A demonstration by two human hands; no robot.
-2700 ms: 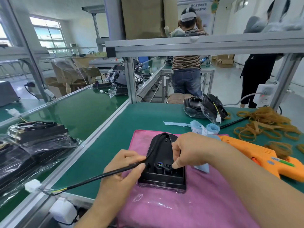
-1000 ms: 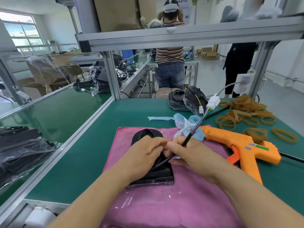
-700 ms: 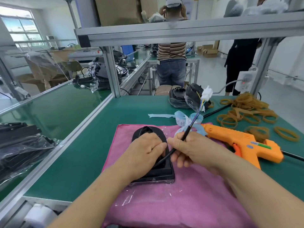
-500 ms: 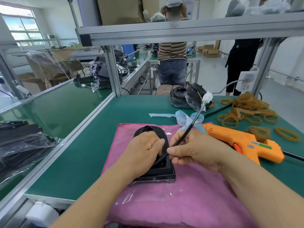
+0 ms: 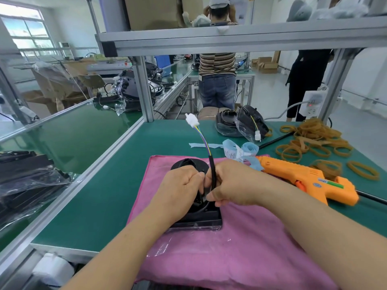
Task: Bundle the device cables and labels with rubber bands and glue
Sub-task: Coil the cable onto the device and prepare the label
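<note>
A black device (image 5: 201,216) lies on a pink cloth (image 5: 230,254) on the green bench. Its black cable (image 5: 213,170) rises between my hands and ends in coloured wires and a white connector (image 5: 192,120). My left hand (image 5: 181,191) rests on the device with fingers curled round the cable's lower loop. My right hand (image 5: 232,183) pinches the cable just beside it. A strip of pale blue labels (image 5: 238,150) lies behind the cloth. Tan rubber bands (image 5: 310,141) are heaped at the right. An orange glue gun (image 5: 310,181) lies right of the cloth.
Two bagged black devices (image 5: 240,122) sit at the bench's back. A white power strip (image 5: 312,101) hangs on the right frame post. More bagged devices (image 5: 27,181) lie on the left conveyor. Two people stand beyond the bench. An aluminium rail edges the bench's left side.
The cable's free end has swung from pointing right to standing nearly upright. My right hand has moved closer to my left, bending the cable into a loop over the device.
</note>
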